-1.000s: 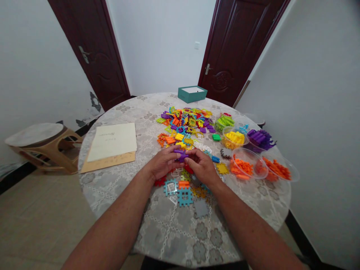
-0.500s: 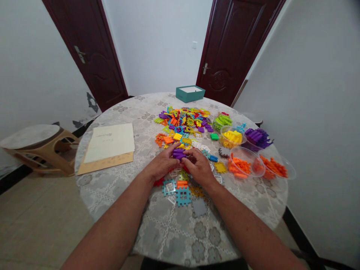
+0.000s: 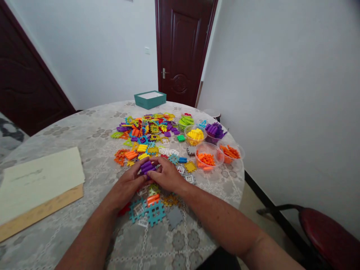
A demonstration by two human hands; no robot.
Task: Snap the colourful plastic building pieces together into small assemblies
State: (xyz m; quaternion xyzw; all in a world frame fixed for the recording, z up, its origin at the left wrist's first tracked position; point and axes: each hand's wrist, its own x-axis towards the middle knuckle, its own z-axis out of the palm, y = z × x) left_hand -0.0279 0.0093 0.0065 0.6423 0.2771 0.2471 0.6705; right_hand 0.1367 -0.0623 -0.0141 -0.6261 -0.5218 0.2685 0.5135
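Observation:
Between my two hands is a bundle of purple ribbed plastic building pieces. My left hand closes on its left side, with thumb and fingers around it. From the right, my right hand grips the same pieces. Just below them lie an orange ribbed piece, a teal square lattice piece and a grey flat square. Beyond my fingers are yellow ribbed pieces and a heap of mixed coloured building pieces.
Clear tubs on the right hold orange pieces, yellow pieces and purple pieces. A teal box stands at the table's far edge. Papers lie on the left. A red chair is at lower right.
My view has turned to the right, so the table and its pieces sit further left and the red chair shows. Both hands still hold the purple pieces.

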